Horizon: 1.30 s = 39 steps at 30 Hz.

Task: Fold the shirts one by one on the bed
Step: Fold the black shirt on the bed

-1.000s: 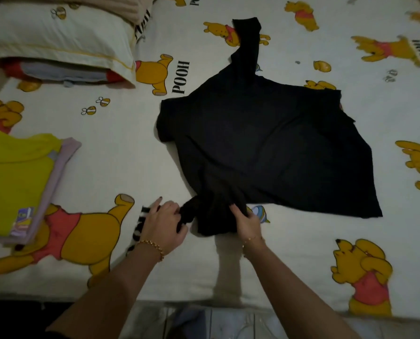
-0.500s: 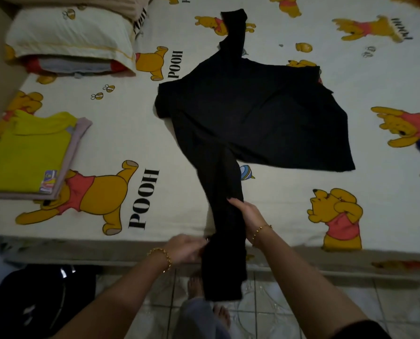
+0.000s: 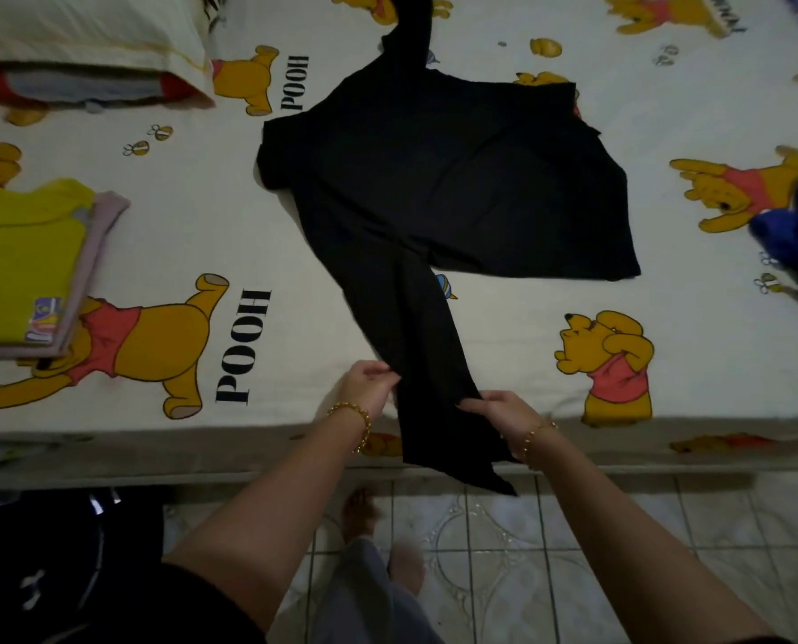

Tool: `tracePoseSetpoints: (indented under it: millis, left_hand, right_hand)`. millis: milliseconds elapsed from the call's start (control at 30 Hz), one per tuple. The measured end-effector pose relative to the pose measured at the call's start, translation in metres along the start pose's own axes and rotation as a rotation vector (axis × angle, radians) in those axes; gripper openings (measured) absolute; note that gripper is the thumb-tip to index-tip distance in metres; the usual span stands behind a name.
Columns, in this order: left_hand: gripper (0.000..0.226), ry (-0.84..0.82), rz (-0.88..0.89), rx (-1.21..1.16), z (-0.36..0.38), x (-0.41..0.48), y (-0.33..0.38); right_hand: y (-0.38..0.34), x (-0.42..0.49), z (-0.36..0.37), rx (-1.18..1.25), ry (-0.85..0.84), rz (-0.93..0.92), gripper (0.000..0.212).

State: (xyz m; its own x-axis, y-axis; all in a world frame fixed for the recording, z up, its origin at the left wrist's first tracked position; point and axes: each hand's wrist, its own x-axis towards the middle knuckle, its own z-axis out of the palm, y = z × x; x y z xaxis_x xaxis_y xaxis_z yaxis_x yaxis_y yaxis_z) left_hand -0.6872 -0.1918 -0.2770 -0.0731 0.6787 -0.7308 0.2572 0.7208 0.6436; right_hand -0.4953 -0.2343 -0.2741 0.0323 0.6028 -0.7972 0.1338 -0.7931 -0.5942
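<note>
A black long-sleeved shirt [image 3: 443,174] lies spread on the bed [image 3: 202,225], which has a cartoon-bear sheet. One sleeve [image 3: 415,327] stretches toward me and hangs over the bed's front edge. My left hand [image 3: 367,385] pinches the left edge of that sleeve. My right hand [image 3: 499,409] pinches its right edge. The other sleeve [image 3: 411,34] points away at the top of the view.
A stack of folded shirts [image 3: 25,267], yellow on top, sits at the bed's left. A pillow [image 3: 81,30] lies at the far left corner. Blue clothing [image 3: 797,234] is bunched at the right edge. A dark bag [image 3: 62,541] sits on the tiled floor [image 3: 620,527].
Both hands have drawn the bunched sleeve out toward me, straight and over the bed's edge. They now hold it on either side, spreading it flat.
</note>
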Motion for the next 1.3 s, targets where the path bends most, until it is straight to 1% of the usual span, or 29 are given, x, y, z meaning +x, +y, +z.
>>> tracePoseSetpoints:
  millis: [67,133,167,233,300,333,433,500,600,667,733,833,933,1000,1100,1200,1300]
  left_hand:
    - [0.051,0.095,0.025,-0.002,0.008,-0.004,0.003]
    - [0.062,0.209,0.039,0.087,0.019,-0.008,0.008]
    - [0.067,0.281,0.037,0.121,0.023,-0.008,0.01]
    - [0.072,0.417,0.014,0.122,0.027,-0.002,0.011]
    - [0.069,0.469,-0.022,0.104,0.027,0.007,0.01]
    - [0.063,0.466,-0.02,0.128,0.027,0.011,0.009]
    - [0.032,0.403,0.055,0.303,0.027,0.018,0.009]
    - [0.025,0.386,0.109,0.287,0.027,0.021,0.008]
    - [0.02,0.394,0.152,0.127,0.026,0.015,0.003]
    - [0.019,0.363,0.171,0.135,0.023,0.008,-0.01]
    - [0.009,0.306,0.133,0.157,0.018,0.007,-0.031]
    - [0.016,0.288,0.01,0.196,0.007,0.004,-0.05]
    - [0.013,0.277,-0.031,0.14,-0.006,-0.005,-0.034]
    - [0.007,0.241,-0.011,0.078,-0.012,-0.011,-0.013]
    - [0.007,0.203,0.047,-0.01,-0.017,-0.018,0.025]
    - [0.009,0.207,0.102,-0.039,-0.026,-0.019,0.065]
    - [0.011,0.23,0.153,-0.046,-0.037,-0.013,0.1]
  right_hand:
    - [0.009,-0.001,-0.008,-0.185,0.051,-0.02,0.007]
    - [0.018,-0.003,-0.014,-0.39,0.1,-0.049,0.011]
    - [0.024,-0.003,-0.016,-0.445,0.142,-0.069,0.014]
    - [0.034,-0.002,-0.023,-0.449,0.259,-0.106,0.017]
    - [0.039,-0.003,-0.029,-0.425,0.361,-0.158,0.016]
    - [0.04,-0.002,-0.031,-0.408,0.386,-0.178,0.015]
    - [0.041,-0.002,-0.032,-0.391,0.393,-0.205,0.027]
    - [0.043,-0.001,-0.03,-0.348,0.396,-0.206,0.025]
    - [0.042,-0.001,-0.029,-0.299,0.428,-0.222,0.016]
    - [0.044,-0.002,-0.028,-0.325,0.437,-0.219,0.015]
    - [0.05,-0.004,-0.028,-0.374,0.431,-0.164,0.017]
    - [0.053,-0.012,-0.032,-0.391,0.447,-0.08,0.021]
    - [0.034,-0.025,-0.04,-0.365,0.443,-0.101,0.023]
    - [0.016,-0.032,-0.046,-0.365,0.445,-0.141,0.022]
    - [-0.018,-0.036,-0.051,-0.359,0.445,-0.214,0.02]
    - [-0.057,-0.038,-0.052,-0.326,0.442,-0.287,0.019]
    - [-0.098,-0.036,-0.051,-0.345,0.442,-0.317,0.022]
